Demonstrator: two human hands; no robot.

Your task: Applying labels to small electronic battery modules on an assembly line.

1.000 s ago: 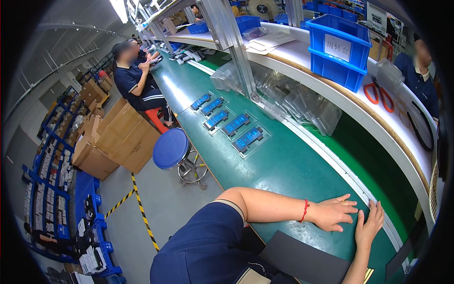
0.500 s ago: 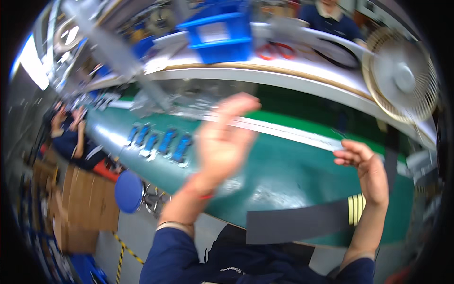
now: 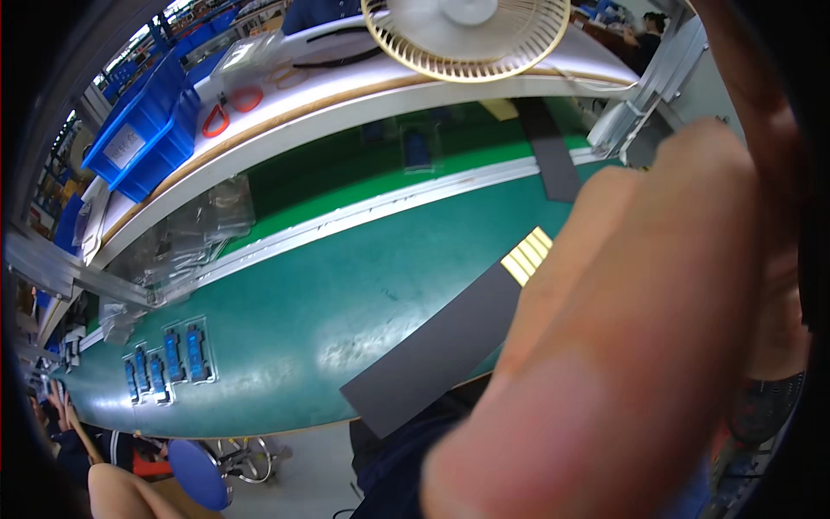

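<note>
Very close up and blurred, my right hand [image 3: 640, 303] fills much of the right side; its fingers cannot be made out. More bare skin of an arm [image 3: 765, 78] runs down the far right edge. A rounded bit of skin [image 3: 121, 493] at the lower left looks like part of my left hand or arm, fingers not discernible. Behind the right hand, a dark grey flat strip [image 3: 432, 346] with pale yellow bars [image 3: 527, 255] at one end lies on the green worktable [image 3: 285, 303], overhanging its front edge. I see nothing held in either hand.
Several blue parts in clear trays [image 3: 194, 353] sit at the table's left. Another dark strip [image 3: 549, 156] lies across the white rail. On the shelf above are a fan [image 3: 467, 43], a blue bin [image 3: 147, 138] and red-handled scissors [image 3: 216, 119]. A blue stool [image 3: 199, 474] stands below.
My view has swung to the right. My right hand has come from above the table to close before the camera. My left hand has left the middle; the barred strip still lies there.
</note>
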